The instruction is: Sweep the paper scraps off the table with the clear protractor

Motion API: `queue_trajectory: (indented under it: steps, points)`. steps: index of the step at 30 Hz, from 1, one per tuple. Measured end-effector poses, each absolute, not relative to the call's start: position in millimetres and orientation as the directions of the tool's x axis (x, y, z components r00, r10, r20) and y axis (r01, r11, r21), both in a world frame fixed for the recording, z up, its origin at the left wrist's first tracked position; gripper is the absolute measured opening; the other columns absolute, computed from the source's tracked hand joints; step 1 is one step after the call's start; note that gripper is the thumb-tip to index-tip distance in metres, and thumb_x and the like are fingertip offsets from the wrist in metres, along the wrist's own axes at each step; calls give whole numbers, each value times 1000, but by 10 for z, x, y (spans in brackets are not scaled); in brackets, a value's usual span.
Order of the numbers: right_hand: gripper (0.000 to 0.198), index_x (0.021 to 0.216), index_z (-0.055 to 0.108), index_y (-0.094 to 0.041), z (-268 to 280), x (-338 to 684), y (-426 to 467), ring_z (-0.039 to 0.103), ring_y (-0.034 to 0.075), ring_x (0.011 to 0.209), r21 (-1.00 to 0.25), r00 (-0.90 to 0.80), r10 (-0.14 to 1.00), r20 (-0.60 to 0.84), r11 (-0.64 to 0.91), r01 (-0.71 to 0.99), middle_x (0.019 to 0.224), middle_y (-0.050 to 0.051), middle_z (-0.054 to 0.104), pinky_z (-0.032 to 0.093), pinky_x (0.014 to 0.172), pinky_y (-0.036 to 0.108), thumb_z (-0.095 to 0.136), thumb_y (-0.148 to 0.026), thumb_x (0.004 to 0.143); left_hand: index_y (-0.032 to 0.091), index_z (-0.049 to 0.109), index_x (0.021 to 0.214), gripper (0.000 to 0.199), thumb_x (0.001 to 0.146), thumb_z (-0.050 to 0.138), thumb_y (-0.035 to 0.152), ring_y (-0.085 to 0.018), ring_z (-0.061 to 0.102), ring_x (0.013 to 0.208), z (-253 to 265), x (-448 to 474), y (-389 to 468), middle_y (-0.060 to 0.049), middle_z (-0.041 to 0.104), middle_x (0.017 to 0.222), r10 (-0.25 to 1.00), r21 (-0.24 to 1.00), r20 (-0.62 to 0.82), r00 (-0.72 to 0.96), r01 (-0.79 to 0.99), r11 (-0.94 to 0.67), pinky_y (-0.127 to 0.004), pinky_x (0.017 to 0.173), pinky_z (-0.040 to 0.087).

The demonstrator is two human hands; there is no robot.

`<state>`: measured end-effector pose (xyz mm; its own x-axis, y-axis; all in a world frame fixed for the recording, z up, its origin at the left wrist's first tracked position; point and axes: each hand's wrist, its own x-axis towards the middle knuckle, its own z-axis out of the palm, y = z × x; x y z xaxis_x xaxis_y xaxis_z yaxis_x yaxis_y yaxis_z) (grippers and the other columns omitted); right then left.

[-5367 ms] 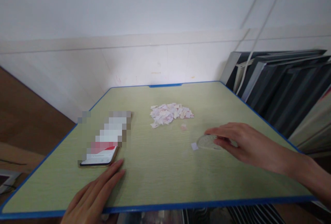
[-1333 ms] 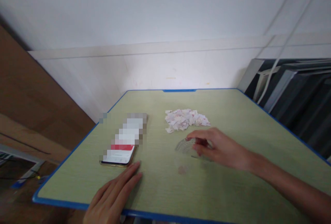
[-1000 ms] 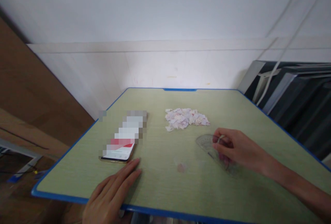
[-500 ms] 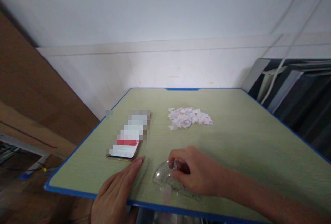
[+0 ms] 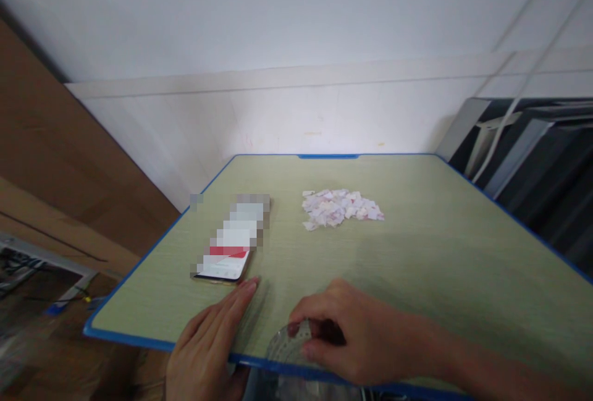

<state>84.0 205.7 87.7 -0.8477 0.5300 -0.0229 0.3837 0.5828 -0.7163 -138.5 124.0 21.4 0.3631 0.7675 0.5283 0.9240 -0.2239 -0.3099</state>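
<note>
My right hand (image 5: pixel 347 330) pinches a clear plastic protractor (image 5: pixel 283 344) between thumb and fingers, low over the front edge of the table. Part of the protractor is hidden behind my fingers. To its left, my left hand (image 5: pixel 208 339) lies at the same edge with its fingers stretched out and held together; it grips nothing that I can see. Farther back on the table sits a loose pile of small torn paper scraps (image 5: pixel 340 208), white with pinkish marks. A phone (image 5: pixel 227 268) with a lit, partly blurred screen lies beyond my left fingertips.
The pale green tabletop (image 5: pixel 430 222) has a blue rim and stands against a white wall (image 5: pixel 278 117). Below its front edge, a container (image 5: pixel 259 385) with pale contents shows in part. Dark flat items (image 5: pixel 546 160) lean at the right; a brown panel (image 5: pixel 69 123) stands left.
My right hand has drawn the protractor toward me, down to the table's front edge. A pale scrap by the protractor no longer shows on the tabletop. My left hand stays in place.
</note>
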Motion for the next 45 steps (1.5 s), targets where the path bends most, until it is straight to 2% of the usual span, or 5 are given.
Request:
queue_trajectory:
  steps: [9,18,25,36,45]
  points:
    - [25,106,64,-16,999,1009,2361,57,12,66,-682,-803,590,84,621,386,75,3,65,42,63,23,49,-24,88,8,48,121,55,66,43,12,-15,69,91,217,-1393,1254,-8,73,108,752,-289,539,380,922,-259,-28,82,44]
    - [24,103,48,-16,862,1636,2944,41,9,37,-839,-405,901,154,336,429,51,-8,43,34,35,20,40,-33,89,12,47,121,55,67,41,12,-16,68,96,196,-1362,1230,-8,71,112,771,-268,540,339,937,-224,-30,84,43]
    - [26,106,61,-15,808,1191,2448,61,19,72,-446,-747,664,34,679,583,85,9,69,41,64,29,41,-23,90,14,50,119,53,66,45,12,-15,67,99,207,-1382,1243,-5,70,115,779,-265,525,342,936,-232,-27,81,46]
    - [31,114,62,-21,879,1028,2010,66,21,70,-485,-953,271,-135,820,302,84,6,74,41,63,29,47,-34,91,15,50,116,49,67,43,14,-15,69,96,264,-1326,1236,-6,72,111,768,-270,540,344,935,-229,-27,82,46]
    - [35,121,59,-20,853,1091,2143,66,19,76,-561,-908,417,-35,744,363,95,7,73,42,70,30,44,-29,92,14,51,116,50,66,45,14,-16,68,95,246,-1343,1254,-7,71,113,767,-258,535,354,933,-250,-28,82,45]
